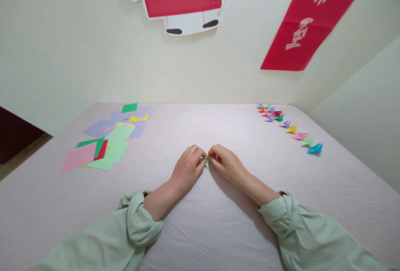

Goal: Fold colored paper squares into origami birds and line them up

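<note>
- Both grips pinch the small green folded paper (206,162) tight: my left hand (187,167) and right hand (226,163) meet fingertip to fingertip, low over the bench (200,229), likely for steadiness.
- Flat sheets (115,146) lie left, finished folds (291,129) line up right, clear of my work.

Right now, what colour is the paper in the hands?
The paper shows green, head view.

On worktop (218,125): loose paper sheets (106,144) left of small folded piece (206,162); row of folded figures (290,127) right, behind it.
</note>
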`<state>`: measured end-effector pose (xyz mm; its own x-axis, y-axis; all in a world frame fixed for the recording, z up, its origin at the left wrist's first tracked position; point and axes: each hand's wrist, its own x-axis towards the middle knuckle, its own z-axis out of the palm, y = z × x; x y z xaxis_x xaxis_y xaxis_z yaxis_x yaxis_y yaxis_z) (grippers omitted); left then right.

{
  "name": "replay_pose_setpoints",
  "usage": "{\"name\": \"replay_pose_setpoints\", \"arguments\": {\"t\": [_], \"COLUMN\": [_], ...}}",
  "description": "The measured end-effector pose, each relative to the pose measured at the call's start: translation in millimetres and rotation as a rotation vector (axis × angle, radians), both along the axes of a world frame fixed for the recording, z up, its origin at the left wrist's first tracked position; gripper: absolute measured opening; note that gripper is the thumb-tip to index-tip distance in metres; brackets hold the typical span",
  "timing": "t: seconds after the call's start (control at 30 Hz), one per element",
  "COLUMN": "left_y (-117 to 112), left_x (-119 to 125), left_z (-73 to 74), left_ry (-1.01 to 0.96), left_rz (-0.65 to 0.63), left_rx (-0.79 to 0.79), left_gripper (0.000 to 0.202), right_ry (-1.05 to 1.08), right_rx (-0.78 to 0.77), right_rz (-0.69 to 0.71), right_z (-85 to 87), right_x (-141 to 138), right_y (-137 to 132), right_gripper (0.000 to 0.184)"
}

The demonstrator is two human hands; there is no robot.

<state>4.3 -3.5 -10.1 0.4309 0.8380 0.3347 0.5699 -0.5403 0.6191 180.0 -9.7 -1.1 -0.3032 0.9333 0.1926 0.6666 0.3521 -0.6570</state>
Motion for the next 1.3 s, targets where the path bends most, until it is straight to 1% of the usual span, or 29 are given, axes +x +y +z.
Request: {"name": "replay_pose_setpoints", "arguments": {"t": [0.07,0.27,0.43,0.53,0.6,0.73,0.83,0.9,1.07,1.17,1.3], "left_y": [0.6,2.7,0.8,0.3,0.1,-0.6,-1.1,-1.0,0.0,-0.2,0.0], "left_x": [0.2,-3.0,-3.9,-4.1,-4.2,-3.5,-2.5,-2.6,-6.1,-7.4,-6.6], "left_z": [-0.3,0.0,-1.1,-0.9,0.3,3.9,5.3,4.6,-1.4,-2.9,-0.8], "left_ry": [-0.016,-0.095,-0.135,-0.120,-0.102,-0.066,-0.034,-0.027,0.014,0.065,0.061], "left_rz": [0.013,0.040,0.083,0.134,0.141,0.069,0.004,-0.008,0.106,0.110,0.098], "left_rx": [-0.017,-0.092,-0.119,-0.104,-0.091,-0.068,-0.033,-0.031,-0.027,-0.024,-0.041], "left_gripper": [0.006,0.022,0.020,0.014,0.011,0.008,0.006,0.006,0.012,0.014,0.011], "right_ry": [-0.012,-0.007,0.031,0.054,0.072,0.097,0.063,0.038,0.110,0.152,0.150], "right_rx": [0.002,-0.006,-0.009,0.014,0.030,0.041,0.024,0.022,-0.005,-0.023,-0.038], "right_rz": [-0.006,-0.021,-0.028,-0.025,-0.021,0.001,0.025,0.027,-0.040,-0.067,-0.060], "right_z": [-1.2,-2.7,-4.0,-3.5,-2.3,0.4,0.9,0.4,-1.3,-1.6,-1.3], "right_x": [0.9,3.4,4.5,3.5,2.3,-0.2,-1.0,-0.8,0.7,0.7,-0.5], "right_y": [0.2,-1.0,-2.2,-2.7,-3.1,-3.9,-4.1,-3.7,-3.1,-3.4,-3.9], "right_gripper": [0.010,0.010,0.013,0.015,0.015,0.014,0.010,0.007,0.006,0.007,0.007]}}
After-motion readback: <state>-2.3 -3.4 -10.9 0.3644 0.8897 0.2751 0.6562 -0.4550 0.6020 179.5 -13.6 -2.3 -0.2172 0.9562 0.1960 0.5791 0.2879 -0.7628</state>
